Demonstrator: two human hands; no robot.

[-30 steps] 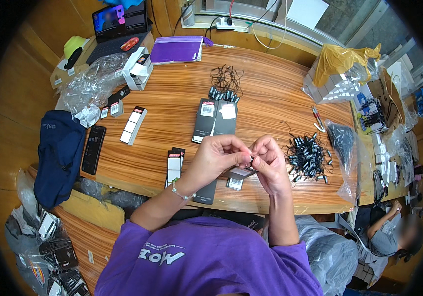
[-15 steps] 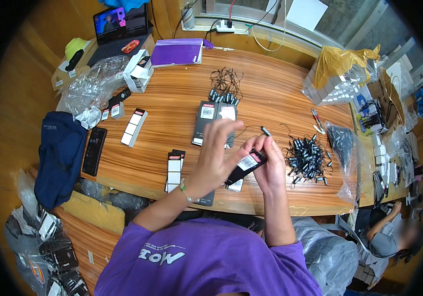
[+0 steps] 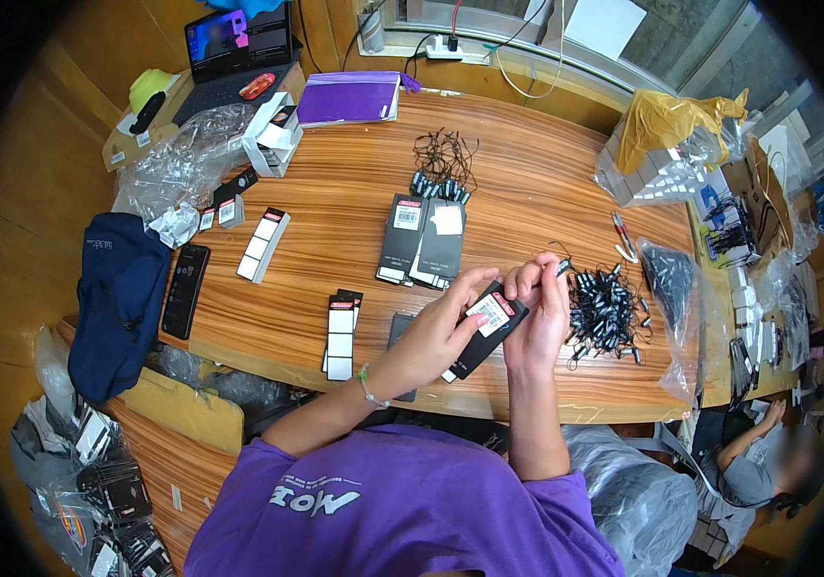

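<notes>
Above the near part of the table, a black hang tag [image 3: 506, 332] with a white barcode sticker is held tilted between my two hands. My left hand [image 3: 439, 332] grips its left side, thumb across the front. Behind the tag's right edge is my right hand [image 3: 540, 313], its fingers curled; a small dark cord toggle [image 3: 563, 268] shows at the fingertips. Just right of that hand lies a pile of corded toggles [image 3: 609, 313]. Beyond my hands, dark tags [image 3: 405, 240] lie stacked, with more corded toggles [image 3: 439, 186] at their far end.
Sticker strips [image 3: 340, 337] and a white label stack [image 3: 263, 245] lie to the left, near a phone [image 3: 185, 292] and a navy cloth bag [image 3: 121, 303]. A laptop [image 3: 229, 62] and purple notebook [image 3: 348, 99] sit far left. At right are a plastic bag [image 3: 670, 279] and another person [image 3: 768, 457].
My left hand has come down and closed on the tag, which it was hovering over with fingers spread. My right hand has shifted slightly right with the toggle.
</notes>
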